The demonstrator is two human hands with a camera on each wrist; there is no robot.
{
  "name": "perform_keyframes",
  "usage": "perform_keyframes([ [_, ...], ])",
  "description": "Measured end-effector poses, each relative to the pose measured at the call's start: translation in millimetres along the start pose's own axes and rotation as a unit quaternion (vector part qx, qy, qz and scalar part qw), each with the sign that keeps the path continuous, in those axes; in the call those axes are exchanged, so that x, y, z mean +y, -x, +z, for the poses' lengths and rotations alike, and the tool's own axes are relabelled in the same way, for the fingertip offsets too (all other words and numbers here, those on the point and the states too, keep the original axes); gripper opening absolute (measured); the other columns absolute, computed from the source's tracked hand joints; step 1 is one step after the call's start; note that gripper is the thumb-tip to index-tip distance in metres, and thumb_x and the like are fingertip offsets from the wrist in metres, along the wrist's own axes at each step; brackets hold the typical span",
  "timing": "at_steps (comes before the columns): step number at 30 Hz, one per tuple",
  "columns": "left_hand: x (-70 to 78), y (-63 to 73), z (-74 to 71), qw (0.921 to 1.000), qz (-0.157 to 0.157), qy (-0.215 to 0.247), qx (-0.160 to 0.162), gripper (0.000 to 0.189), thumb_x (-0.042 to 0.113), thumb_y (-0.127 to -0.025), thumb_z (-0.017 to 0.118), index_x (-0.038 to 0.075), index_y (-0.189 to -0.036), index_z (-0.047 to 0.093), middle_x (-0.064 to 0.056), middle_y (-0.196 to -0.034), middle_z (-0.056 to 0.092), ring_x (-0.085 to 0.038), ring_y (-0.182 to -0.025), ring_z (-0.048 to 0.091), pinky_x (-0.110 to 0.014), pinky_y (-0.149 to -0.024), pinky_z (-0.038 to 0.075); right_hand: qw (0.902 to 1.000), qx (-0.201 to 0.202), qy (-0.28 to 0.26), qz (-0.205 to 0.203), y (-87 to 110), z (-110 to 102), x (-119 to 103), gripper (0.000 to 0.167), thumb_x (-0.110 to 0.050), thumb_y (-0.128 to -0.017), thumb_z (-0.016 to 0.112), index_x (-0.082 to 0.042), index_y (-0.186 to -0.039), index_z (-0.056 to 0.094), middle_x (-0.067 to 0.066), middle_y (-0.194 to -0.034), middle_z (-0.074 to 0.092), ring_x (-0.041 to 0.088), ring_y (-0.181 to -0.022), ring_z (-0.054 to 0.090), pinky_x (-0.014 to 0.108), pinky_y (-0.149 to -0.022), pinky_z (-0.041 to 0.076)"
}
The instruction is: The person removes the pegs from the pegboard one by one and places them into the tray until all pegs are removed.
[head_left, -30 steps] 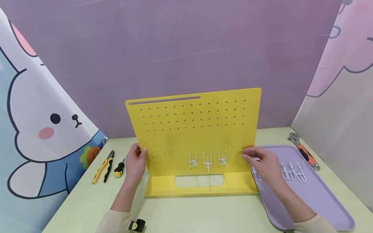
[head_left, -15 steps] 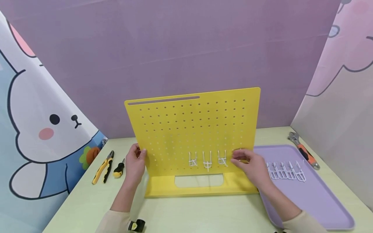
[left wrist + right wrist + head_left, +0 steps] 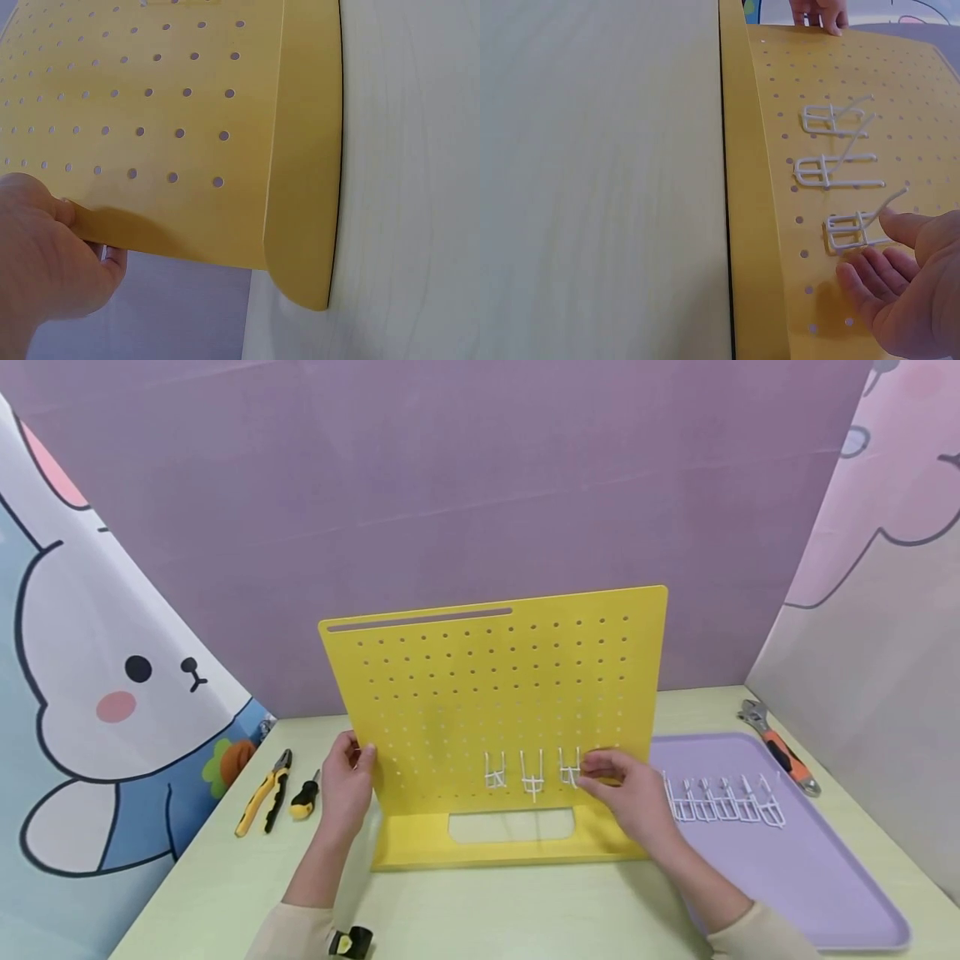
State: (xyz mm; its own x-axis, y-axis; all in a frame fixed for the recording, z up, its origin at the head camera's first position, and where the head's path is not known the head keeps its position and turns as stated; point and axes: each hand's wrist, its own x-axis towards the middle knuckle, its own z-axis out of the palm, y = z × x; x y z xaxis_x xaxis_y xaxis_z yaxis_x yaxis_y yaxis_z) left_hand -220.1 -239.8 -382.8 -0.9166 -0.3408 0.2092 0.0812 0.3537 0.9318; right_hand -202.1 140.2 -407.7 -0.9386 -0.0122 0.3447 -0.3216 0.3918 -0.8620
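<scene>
An upright yellow pegboard (image 3: 435, 693) stands on a flanged base. At its left edge my left hand (image 3: 347, 785) grips the panel, thumb in front and fingers behind; the left wrist view shows the same hand (image 3: 56, 251). Three white wire hooks hang low on the board: a left one (image 3: 495, 770), a middle one (image 3: 532, 775) and a right one (image 3: 568, 767). Beside that right hook is my right hand (image 3: 630, 793), fingers loosely bent. In the right wrist view its thumb lies by the prong of the hook (image 3: 847, 225), fingers below, with a gap between.
On the right, a purple tray (image 3: 802, 877) holds several more wire hooks (image 3: 723, 800) in a row. An adjustable wrench (image 3: 780, 747) lies past its far edge. Pliers (image 3: 264, 793) and a short screwdriver (image 3: 305, 797) lie left of the board. A purple wall (image 3: 480, 485) closes the back.
My right hand has moved left along the front of the board, from its right edge to the right hook, uncovering the tray's hooks. The left hand keeps its place.
</scene>
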Motion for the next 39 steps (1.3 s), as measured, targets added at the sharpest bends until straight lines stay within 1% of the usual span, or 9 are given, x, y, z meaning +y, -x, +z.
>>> perform_keyframes([
  [5, -0.4, 1.3, -0.2, 1.0, 0.006, -0.003, 0.004, 0.024, 0.008, -0.106, 0.05, 0.001, -0.13, 0.052, -0.015, -0.123, 0.055, -0.026, -0.112, 0.05, -0.016, -0.082, 0.047, 0.9998, 0.001, 0.019, 0.002, -0.1, 5.2, 2.6, 0.027, -0.003, -0.086, 0.079, -0.001, -0.112, 0.072, 0.008, -0.101, 0.074, 0.023, -0.093, 0.07, 0.026, -0.083, 0.057],
  [10, -1.4, 0.9, -0.4, 0.9999, 0.008, -0.004, 0.006, 0.024, 0.007, -0.106, 0.05, 0.001, -0.13, 0.052, -0.015, -0.123, 0.055, -0.026, -0.111, 0.05, -0.016, -0.082, 0.047, 0.9996, 0.007, 0.024, 0.012, -1.0, 7.0, 5.8, 0.02, -0.002, -0.09, 0.075, -0.003, -0.111, 0.073, 0.006, -0.099, 0.073, 0.021, -0.089, 0.069, 0.024, -0.079, 0.056],
  [14, -1.6, -0.7, -0.1, 1.0, 0.005, -0.002, 0.003, 0.025, 0.008, -0.107, 0.049, 0.002, -0.131, 0.052, -0.015, -0.123, 0.055, -0.025, -0.111, 0.05, -0.016, -0.082, 0.047, 0.9994, 0.0, -0.008, 0.034, -1.6, 7.1, 6.1, 0.02, -0.002, -0.092, 0.073, -0.001, -0.112, 0.073, 0.01, -0.099, 0.073, 0.024, -0.088, 0.069, 0.026, -0.075, 0.058],
  [18, -0.9, -1.9, 1.0, 1.0, 0.007, -0.002, 0.001, 0.025, 0.007, -0.107, 0.05, 0.002, -0.131, 0.052, -0.015, -0.125, 0.056, -0.025, -0.114, 0.051, -0.022, -0.087, 0.049, 0.9972, -0.007, -0.047, 0.057, -3.2, 6.8, 4.7, 0.021, -0.001, -0.092, 0.072, 0.002, -0.113, 0.072, 0.015, -0.102, 0.073, 0.028, -0.087, 0.071, 0.03, -0.074, 0.06],
  [20, -0.2, -2.0, 1.3, 1.0, 0.008, -0.002, 0.001, 0.025, 0.008, -0.107, 0.05, 0.002, -0.131, 0.052, -0.015, -0.126, 0.056, -0.025, -0.115, 0.052, -0.025, -0.09, 0.049, 0.9964, -0.007, -0.054, 0.064, -4.4, 6.9, 4.1, 0.021, -0.002, -0.092, 0.073, 0.003, -0.113, 0.072, 0.015, -0.102, 0.073, 0.028, -0.088, 0.071, 0.029, -0.073, 0.06],
  [22, 0.3, -2.2, 1.1, 1.0, 0.006, -0.002, 0.002, 0.025, 0.008, -0.107, 0.05, 0.002, -0.131, 0.052, -0.015, -0.126, 0.056, -0.026, -0.115, 0.052, -0.027, -0.091, 0.049, 0.9959, -0.006, -0.059, 0.068, -5.8, 7.2, 3.4, 0.02, -0.002, -0.092, 0.073, 0.003, -0.111, 0.072, 0.015, -0.102, 0.073, 0.027, -0.087, 0.071, 0.027, -0.073, 0.059],
  [26, 0.7, -2.2, 0.4, 1.0, 0.005, -0.002, -0.001, 0.026, 0.009, -0.107, 0.05, 0.001, -0.131, 0.052, -0.015, -0.125, 0.056, -0.026, -0.114, 0.051, -0.022, -0.088, 0.048, 0.9954, -0.002, -0.064, 0.072, -8.4, 8.2, 2.8, 0.019, -0.003, -0.091, 0.075, 0.003, -0.109, 0.073, 0.014, -0.099, 0.074, 0.025, -0.086, 0.071, 0.026, -0.072, 0.059],
  [31, 0.4, -1.9, 0.2, 1.0, 0.002, 0.003, -0.005, 0.026, 0.009, -0.107, 0.049, 0.0, -0.131, 0.051, -0.015, -0.124, 0.055, -0.025, -0.113, 0.051, -0.015, -0.082, 0.046, 0.9947, 0.0, -0.071, 0.075, -10.1, 9.1, 3.9, 0.02, -0.002, -0.09, 0.075, 0.003, -0.109, 0.073, 0.014, -0.098, 0.074, 0.024, -0.086, 0.071, 0.027, -0.074, 0.059],
  [39, 0.8, -1.2, 0.2, 1.0, -0.001, 0.005, -0.006, 0.026, 0.009, -0.107, 0.049, 0.0, -0.132, 0.05, -0.015, -0.124, 0.055, -0.025, -0.112, 0.05, -0.013, -0.08, 0.045, 0.9973, 0.009, -0.042, 0.059, -10.8, 9.3, 7.1, 0.02, -0.003, -0.089, 0.077, 0.001, -0.108, 0.076, 0.013, -0.099, 0.075, 0.022, -0.091, 0.071, 0.021, -0.075, 0.056],
])
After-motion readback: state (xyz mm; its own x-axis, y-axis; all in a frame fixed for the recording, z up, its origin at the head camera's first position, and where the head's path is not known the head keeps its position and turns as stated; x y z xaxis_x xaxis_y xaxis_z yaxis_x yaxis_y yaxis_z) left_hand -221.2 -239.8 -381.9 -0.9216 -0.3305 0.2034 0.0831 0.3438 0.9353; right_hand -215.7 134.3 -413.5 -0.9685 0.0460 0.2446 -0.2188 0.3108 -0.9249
